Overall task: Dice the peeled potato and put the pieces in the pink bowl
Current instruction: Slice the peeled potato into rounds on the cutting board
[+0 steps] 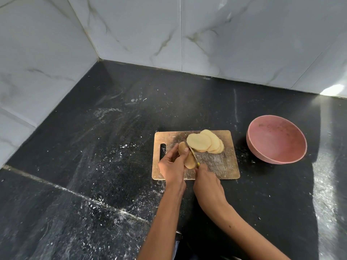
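While the left hand (171,167) gripped the potato (185,156) on the cutting board (217,164), the right hand (207,182) clasped a knife (191,152) cutting it; slices (204,142) lay just beyond, the pink bowl (277,139) stood right on the bench (93,147).

A black stone tabletop (116,147) fills the lower part of the view, speckled and smeared with white dust and scratches. A pale seam (75,193) runs across it from 9 o'clock down toward 6 o'clock. Two walls of white marble-look tiles (234,34) with grey and tan veins meet in a corner (98,60) toward 11 o'clock. Bright light (336,90) strikes the wall's foot at 3 o'clock and streaks the tabletop below it.
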`<control>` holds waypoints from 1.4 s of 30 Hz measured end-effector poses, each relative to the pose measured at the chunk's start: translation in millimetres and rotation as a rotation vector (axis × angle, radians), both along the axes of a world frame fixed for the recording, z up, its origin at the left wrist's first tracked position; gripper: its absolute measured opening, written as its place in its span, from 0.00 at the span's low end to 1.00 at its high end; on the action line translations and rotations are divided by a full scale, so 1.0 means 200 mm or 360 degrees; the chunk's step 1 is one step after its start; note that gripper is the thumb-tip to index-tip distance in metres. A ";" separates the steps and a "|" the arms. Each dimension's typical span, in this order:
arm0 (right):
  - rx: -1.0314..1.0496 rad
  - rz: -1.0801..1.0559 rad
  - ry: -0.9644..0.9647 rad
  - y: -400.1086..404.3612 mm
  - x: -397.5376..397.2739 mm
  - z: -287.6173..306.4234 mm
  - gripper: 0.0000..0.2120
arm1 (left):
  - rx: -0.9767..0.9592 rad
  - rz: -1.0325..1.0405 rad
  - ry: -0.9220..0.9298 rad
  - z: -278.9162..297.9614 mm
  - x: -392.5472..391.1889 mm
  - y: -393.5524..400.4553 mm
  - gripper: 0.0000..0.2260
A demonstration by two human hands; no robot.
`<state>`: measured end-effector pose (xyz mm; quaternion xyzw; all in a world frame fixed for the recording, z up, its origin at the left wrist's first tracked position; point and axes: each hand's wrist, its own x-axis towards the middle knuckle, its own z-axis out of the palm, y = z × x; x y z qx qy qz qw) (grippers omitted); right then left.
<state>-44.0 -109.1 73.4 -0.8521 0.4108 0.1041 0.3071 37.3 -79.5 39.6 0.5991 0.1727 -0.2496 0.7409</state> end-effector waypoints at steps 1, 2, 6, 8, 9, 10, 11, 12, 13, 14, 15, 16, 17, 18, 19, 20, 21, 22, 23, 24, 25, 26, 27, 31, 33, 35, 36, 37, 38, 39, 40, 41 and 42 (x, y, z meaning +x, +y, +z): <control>-0.0012 0.0012 -0.0001 -0.01 0.03 0.01 0.07 | -0.0004 0.0008 0.0004 0.00 0.00 0.00 0.16; -0.0013 0.0025 -0.0003 -0.01 0.04 0.01 0.07 | -0.0005 0.0013 0.0002 0.00 0.01 0.00 0.16; 0.0038 0.0041 0.0007 0.00 -0.02 0.01 0.09 | 0.0050 0.0010 -0.0049 -0.02 0.00 0.00 0.16; 0.0054 0.0028 0.0030 -0.01 -0.04 0.01 0.08 | 0.0095 0.0003 -0.0087 -0.02 -0.01 -0.01 0.16; 0.0049 0.0021 0.0033 -0.02 -0.02 0.01 0.07 | 0.0104 -0.0001 -0.0104 -0.01 -0.01 -0.01 0.16; 0.0034 0.0021 0.0030 -0.03 0.00 0.01 0.07 | 0.0106 -0.0003 -0.0113 -0.02 -0.01 -0.01 0.17; 0.0021 0.0029 0.0021 -0.04 0.03 0.01 0.07 | 0.0106 -0.0005 -0.0114 -0.02 -0.01 -0.01 0.16; 0.0017 0.0043 0.0012 -0.04 0.05 0.01 0.07 | 0.0100 -0.0009 -0.0111 -0.02 0.00 -0.01 0.16; 0.0025 0.0049 0.0011 -0.04 0.05 0.01 0.07 | 0.0098 -0.0019 -0.0109 -0.02 0.00 -0.01 0.16; 0.0040 0.0046 0.0016 -0.04 0.03 0.01 0.08 | 0.0102 -0.0033 -0.0115 -0.03 0.00 -0.01 0.16; 0.0059 0.0036 0.0018 -0.03 0.00 0.01 0.08 | 0.0113 -0.0043 -0.0121 -0.03 -0.01 -0.01 0.16; 0.0074 0.0024 0.0019 -0.02 -0.02 0.00 0.08 | 0.0118 -0.0051 -0.0127 -0.03 -0.01 -0.01 0.16; 0.0080 0.0018 0.0028 -0.02 -0.03 0.00 0.08 | 0.0122 -0.0056 -0.0130 -0.02 -0.01 -0.01 0.16; 0.0079 0.0021 0.0041 -0.02 -0.03 0.00 0.08 | 0.0118 -0.0057 -0.0128 -0.02 -0.01 -0.01 0.15; 0.0068 0.0030 0.0045 -0.03 -0.01 0.00 0.08 | 0.0106 -0.0051 -0.0123 -0.02 -0.01 -0.01 0.15; 0.0050 0.0042 0.0049 -0.04 0.02 0.00 0.08 | 0.0093 -0.0044 -0.0113 -0.02 0.00 -0.01 0.15; 0.0034 0.0059 0.0050 -0.05 0.04 0.01 0.08 | 0.0079 -0.0033 -0.0101 -0.01 0.00 0.00 0.15; 0.0034 0.0071 0.0051 -0.05 0.05 0.01 0.09 | 0.0069 -0.0026 -0.0090 -0.01 0.00 0.00 0.15; 0.0044 0.0077 0.0055 -0.05 0.05 0.00 0.09 | 0.0068 -0.0027 -0.0087 0.00 0.01 0.00 0.15; 0.0052 0.0080 0.0069 -0.04 0.03 0.00 0.08 | 0.0071 -0.0031 -0.0088 0.00 0.00 0.00 0.16; 0.0056 0.0082 0.0084 -0.03 0.00 0.00 0.08 | 0.0073 -0.0035 -0.0090 0.00 0.00 0.00 0.16; 0.0060 0.0084 0.0099 -0.03 -0.02 0.00 0.08 | 0.0075 -0.0042 -0.0094 0.00 0.00 0.00 0.17; 0.0062 0.0086 0.0114 -0.03 -0.02 0.01 0.07 | 0.0080 -0.0045 -0.0096 0.00 -0.01 0.00 0.17; 0.0100 0.0105 0.0098 -0.09 0.07 0.02 0.10 | 0.0065 -0.0037 -0.0082 0.00 0.00 0.00 0.15; 0.0140 0.0103 0.0103 -0.08 0.06 0.02 0.10 | 0.0076 -0.0041 -0.0080 0.00 0.00 0.00 0.16; 0.0184 0.0085 0.0115 -0.06 0.01 0.01 0.09 | 0.0074 -0.0055 -0.0105 -0.01 0.00 0.01 0.16; 0.0202 0.0078 0.0123 -0.06 0.00 0.01 0.09 | 0.0076 -0.0057 -0.0114 -0.02 0.00 0.01 0.15; 0.0214 0.0071 0.0122 -0.07 0.01 -0.01 0.09 | 0.0084 -0.0055 -0.0121 -0.02 0.00 0.00 0.15; 0.0220 0.0075 0.0113 -0.09 0.04 -0.03 0.09 | 0.0092 -0.0050 -0.0125 -0.01 0.00 0.00 0.15; 0.0235 0.0087 0.0091 -0.11 0.07 -0.03 0.08 | 0.0094 -0.0040 -0.0122 -0.01 0.00 -0.01 0.15; 0.0260 0.0097 0.0072 -0.13 0.08 -0.04 0.08 | 0.0089 -0.0035 -0.0120 -0.01 0.00 -0.01 0.15; 0.0297 0.0107 0.0067 -0.13 0.08 -0.05 0.09 | 0.0086 -0.0038 -0.0122 -0.01 0.00 0.00 0.15; 0.0331 0.0113 0.0067 -0.12 0.06 -0.06 0.09 | 0.0086 -0.0051 -0.0127 -0.02 0.00 0.00 0.16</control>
